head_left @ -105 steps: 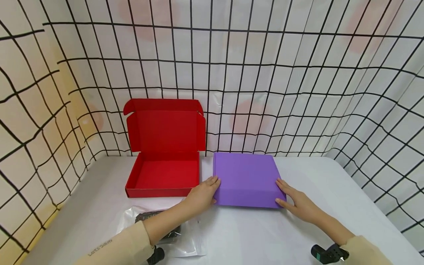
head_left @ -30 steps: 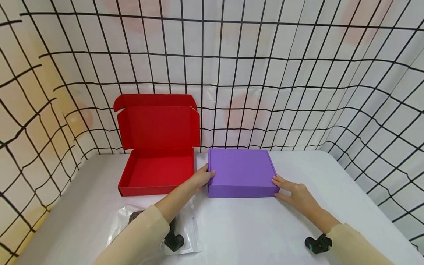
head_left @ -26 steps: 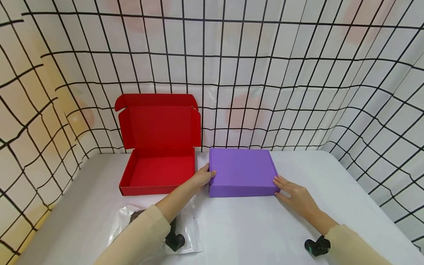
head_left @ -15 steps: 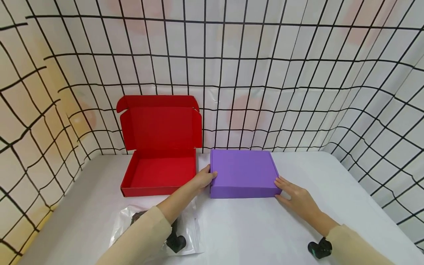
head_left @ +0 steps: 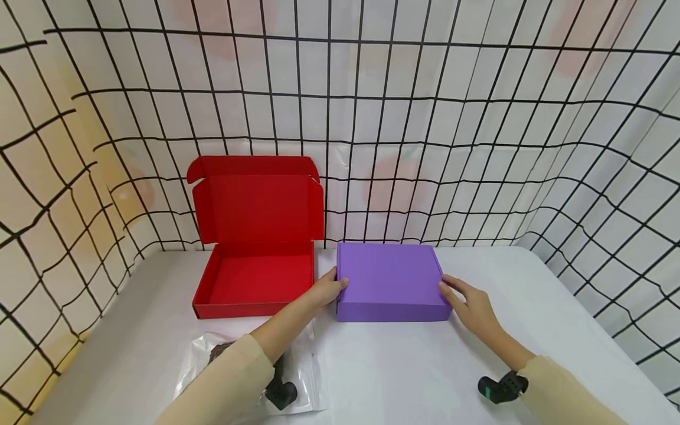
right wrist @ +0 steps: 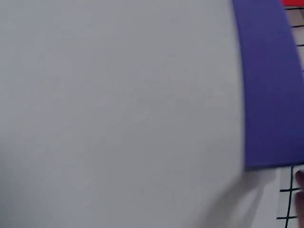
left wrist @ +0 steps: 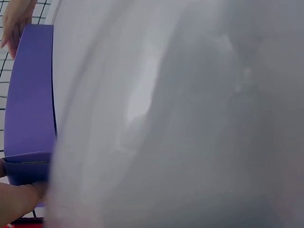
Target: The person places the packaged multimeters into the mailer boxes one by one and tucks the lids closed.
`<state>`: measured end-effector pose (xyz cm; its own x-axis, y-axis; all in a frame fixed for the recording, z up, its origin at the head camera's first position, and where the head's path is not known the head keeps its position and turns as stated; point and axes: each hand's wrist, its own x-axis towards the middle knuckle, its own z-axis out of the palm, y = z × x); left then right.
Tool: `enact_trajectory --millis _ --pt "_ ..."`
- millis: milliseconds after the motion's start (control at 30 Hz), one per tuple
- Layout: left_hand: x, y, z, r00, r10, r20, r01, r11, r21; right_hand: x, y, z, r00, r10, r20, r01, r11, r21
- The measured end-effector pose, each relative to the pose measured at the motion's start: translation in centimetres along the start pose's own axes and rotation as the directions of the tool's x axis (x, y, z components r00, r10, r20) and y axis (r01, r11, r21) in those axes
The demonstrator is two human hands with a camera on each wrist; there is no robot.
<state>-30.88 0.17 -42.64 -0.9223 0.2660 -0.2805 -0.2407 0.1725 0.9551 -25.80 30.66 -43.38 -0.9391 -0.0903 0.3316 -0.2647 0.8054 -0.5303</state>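
Observation:
A closed purple cardboard box [head_left: 393,280] lies flat on the white table, its front wall facing me. My left hand [head_left: 321,292] holds its left side, thumb over the top edge and fingers along the side wall. In the left wrist view the thumb [left wrist: 19,199] presses near the box's front corner. My right hand [head_left: 475,307] touches the right top edge with its fingertips, the fingers fairly straight. Only bits of those fingers [right wrist: 300,194] show beyond the box end in the right wrist view.
An open red box [head_left: 265,280] with its lid upright stands left of the purple one. A clear plastic bag [head_left: 308,378] with dark contents lies partly under my left forearm. Black grid mesh [head_left: 425,118] walls in the table at the back and sides.
The purple box has turned slightly so its front wall shows more. My left hand has shifted to grasp its side; lately my right fingers have slid up toward the top edge.

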Motion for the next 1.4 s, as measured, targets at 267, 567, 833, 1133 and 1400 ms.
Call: enact_trajectory --millis 267,567,833,1133,1400 --pt "0.0 -0.1 0.4 1.000 -0.010 -0.007 0.010 1.000 0.011 3.4 -0.6 0.6 0.927 0.299 0.226 -0.303 0.953 -0.017" --pt "-1.2 0.8 0.7 0.967 0.247 -0.057 -0.181 0.832 0.524 3.9 -0.5 1.4 0.907 0.338 0.252 -0.344 0.939 -0.022" --pt "-2.5 1.6 -2.4 0.876 0.377 0.302 -0.437 0.352 0.828 4.0 -0.7 1.3 0.898 0.359 0.256 -0.366 0.931 -0.021" --pt "-2.6 1.9 -3.2 0.781 0.333 0.529 -0.564 0.012 0.825 3.9 -0.2 1.0 0.883 0.384 0.269 -0.394 0.919 -0.017" --pt "-2.9 2.7 -2.3 0.765 0.299 0.571 -0.530 -0.212 0.821 4.0 0.4 1.2 0.876 0.394 0.279 -0.409 0.913 -0.004"
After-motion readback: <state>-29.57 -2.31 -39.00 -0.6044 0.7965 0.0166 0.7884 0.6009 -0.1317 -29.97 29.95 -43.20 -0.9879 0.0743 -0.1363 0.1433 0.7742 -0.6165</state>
